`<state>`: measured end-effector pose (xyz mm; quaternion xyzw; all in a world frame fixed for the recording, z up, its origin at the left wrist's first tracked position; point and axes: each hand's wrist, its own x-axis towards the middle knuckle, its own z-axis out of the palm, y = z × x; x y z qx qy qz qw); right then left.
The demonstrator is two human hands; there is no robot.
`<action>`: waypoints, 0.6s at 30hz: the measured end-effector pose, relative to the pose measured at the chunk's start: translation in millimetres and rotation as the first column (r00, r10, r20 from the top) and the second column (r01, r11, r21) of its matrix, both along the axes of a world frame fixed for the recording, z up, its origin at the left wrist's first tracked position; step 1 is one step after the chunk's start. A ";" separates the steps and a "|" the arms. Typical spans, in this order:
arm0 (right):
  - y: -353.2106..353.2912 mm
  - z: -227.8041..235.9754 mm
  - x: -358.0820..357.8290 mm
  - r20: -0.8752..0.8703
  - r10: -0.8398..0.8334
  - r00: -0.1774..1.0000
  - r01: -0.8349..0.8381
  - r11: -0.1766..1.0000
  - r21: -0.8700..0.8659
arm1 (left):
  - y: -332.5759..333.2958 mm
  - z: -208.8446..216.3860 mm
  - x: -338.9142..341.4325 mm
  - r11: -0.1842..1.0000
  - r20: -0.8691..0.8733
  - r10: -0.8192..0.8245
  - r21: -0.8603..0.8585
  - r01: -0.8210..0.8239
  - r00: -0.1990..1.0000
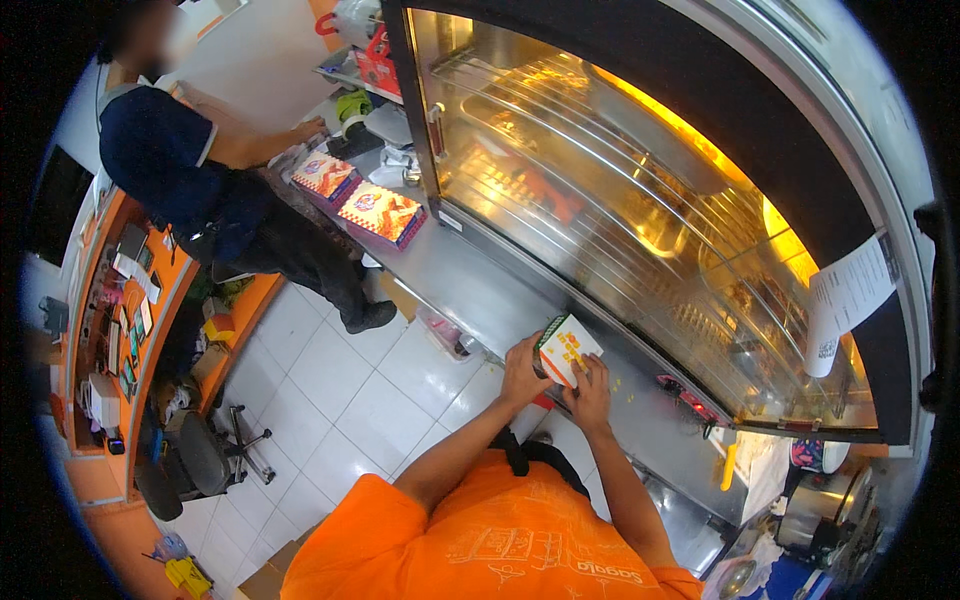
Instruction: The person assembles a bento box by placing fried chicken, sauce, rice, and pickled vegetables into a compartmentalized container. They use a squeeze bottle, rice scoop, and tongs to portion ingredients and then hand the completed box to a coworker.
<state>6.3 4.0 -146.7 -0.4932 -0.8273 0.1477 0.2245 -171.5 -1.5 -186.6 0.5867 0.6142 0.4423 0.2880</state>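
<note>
Over the edge of the metal counter (475,270) I hold a small cardboard food box (568,345), white with orange and yellow print and a dark green edge. My left hand (524,370) wraps round its left side. On the near right side, the fingers of my right hand (588,393) press against it. The box looks closed, and its underside is hidden. Two larger printed food boxes (382,214) lie farther along the counter to the left, out of my reach.
A lit glass display warmer (600,170) with wire racks and trays stands behind the counter. At the far left a person (165,140) leans over the counter. A yellow-handled knife (729,467) and a metal pot (822,510) are at right. An office chair (203,455) stands lower left.
</note>
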 end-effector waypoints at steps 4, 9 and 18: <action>2.9 10.8 -13.4 0.107 -0.012 0.994 0.017 0.999 -0.049 | 1.5 2.6 -27.9 0.987 0.027 -0.162 -0.013 0.163 0.986; 25.1 5.9 -32.3 -0.029 -0.052 0.998 0.050 0.996 -0.068 | 9.4 -9.2 -40.0 0.979 0.296 -0.141 -0.099 0.177 0.945; 25.9 9.7 -42.7 0.064 -0.059 0.996 0.068 0.988 -0.139 | 0.8 -32.8 -2.3 0.977 -0.073 0.161 0.153 -0.148 0.984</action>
